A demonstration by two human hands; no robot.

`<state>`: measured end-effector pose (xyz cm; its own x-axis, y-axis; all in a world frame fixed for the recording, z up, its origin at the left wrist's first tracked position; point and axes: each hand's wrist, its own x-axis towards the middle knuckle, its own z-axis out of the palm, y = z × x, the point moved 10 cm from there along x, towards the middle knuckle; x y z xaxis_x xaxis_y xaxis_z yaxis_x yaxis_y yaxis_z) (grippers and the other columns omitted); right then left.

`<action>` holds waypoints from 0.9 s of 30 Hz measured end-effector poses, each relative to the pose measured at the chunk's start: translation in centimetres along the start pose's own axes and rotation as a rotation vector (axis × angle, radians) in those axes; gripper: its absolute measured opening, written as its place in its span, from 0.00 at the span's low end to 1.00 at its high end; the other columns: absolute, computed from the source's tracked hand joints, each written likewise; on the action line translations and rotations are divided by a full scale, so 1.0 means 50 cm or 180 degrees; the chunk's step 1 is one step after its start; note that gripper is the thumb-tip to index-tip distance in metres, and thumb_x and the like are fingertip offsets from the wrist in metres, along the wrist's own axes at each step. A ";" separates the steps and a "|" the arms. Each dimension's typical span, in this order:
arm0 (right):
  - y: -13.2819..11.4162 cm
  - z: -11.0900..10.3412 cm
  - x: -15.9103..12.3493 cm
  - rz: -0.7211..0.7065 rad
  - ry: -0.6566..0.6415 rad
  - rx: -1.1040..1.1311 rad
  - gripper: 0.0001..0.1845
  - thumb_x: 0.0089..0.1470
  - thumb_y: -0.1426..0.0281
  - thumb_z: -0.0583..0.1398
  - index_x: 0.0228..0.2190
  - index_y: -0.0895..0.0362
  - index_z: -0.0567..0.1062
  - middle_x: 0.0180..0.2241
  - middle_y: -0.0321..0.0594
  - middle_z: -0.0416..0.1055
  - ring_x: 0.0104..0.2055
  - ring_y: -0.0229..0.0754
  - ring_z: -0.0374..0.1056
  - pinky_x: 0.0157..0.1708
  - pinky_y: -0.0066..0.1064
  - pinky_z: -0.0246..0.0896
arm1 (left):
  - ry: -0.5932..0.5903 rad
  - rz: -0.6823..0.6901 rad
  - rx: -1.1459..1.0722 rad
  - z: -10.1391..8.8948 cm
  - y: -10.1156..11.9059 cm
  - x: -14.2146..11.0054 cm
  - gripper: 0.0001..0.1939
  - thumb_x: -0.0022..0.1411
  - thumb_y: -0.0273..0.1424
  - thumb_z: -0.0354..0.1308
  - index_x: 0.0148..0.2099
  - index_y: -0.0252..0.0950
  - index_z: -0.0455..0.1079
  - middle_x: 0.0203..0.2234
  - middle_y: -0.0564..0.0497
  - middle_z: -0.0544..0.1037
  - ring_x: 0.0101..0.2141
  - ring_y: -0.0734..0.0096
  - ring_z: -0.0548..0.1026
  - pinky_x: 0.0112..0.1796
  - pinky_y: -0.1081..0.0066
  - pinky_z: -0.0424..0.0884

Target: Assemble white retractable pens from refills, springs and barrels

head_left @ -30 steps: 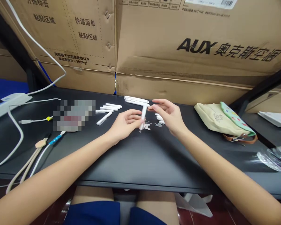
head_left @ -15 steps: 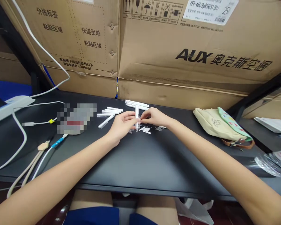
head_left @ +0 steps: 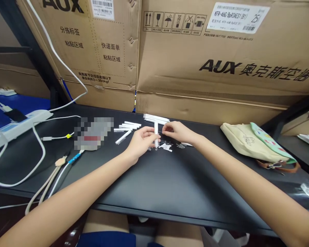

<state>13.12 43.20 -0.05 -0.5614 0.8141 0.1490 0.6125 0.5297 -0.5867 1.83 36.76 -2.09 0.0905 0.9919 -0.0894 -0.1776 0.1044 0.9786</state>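
Observation:
My left hand (head_left: 141,144) pinches a white pen barrel (head_left: 156,132), held nearly upright above the dark desk. Just right of the barrel, my right hand (head_left: 179,131) has thumb and forefinger pressed together; a thin thing seems to stick out of them, too small to name. Below the hands lie small white pieces (head_left: 166,147) and thin clear sticks, partly hidden. A little heap of what look like springs (head_left: 180,145) sits to their right. Several white pen barrels (head_left: 125,136) lie left of my left hand, and white pens (head_left: 156,118) lie in a row behind.
Large cardboard boxes (head_left: 221,44) stand along the back of the desk (head_left: 149,185). A cream pouch (head_left: 247,140) lies at the right. On the left are a blurred-out device (head_left: 94,133), a white power strip (head_left: 20,127) and loose cables (head_left: 74,159).
My right hand has drawn slightly away from the barrel, leaving a small gap. The left hand still holds the barrel. The camera view has shifted, so everything appears a little further right and lower.

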 end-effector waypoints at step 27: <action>0.086 -0.078 -0.156 0.0885 0.2111 0.3718 0.14 0.37 0.64 0.70 0.21 0.57 0.71 0.24 0.32 0.71 0.21 0.27 0.64 0.21 0.18 0.63 | -0.1597 -0.0195 0.0501 0.112 -0.040 -0.056 0.15 0.57 0.31 0.56 0.47 0.35 0.64 0.31 0.46 0.75 0.28 0.71 0.74 0.24 0.75 0.65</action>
<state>22.30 40.03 -0.61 0.0732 0.9946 0.0730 -0.3462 0.0940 -0.9334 7.43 33.39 -2.76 0.5609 0.8235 -0.0852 -0.0115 0.1107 0.9938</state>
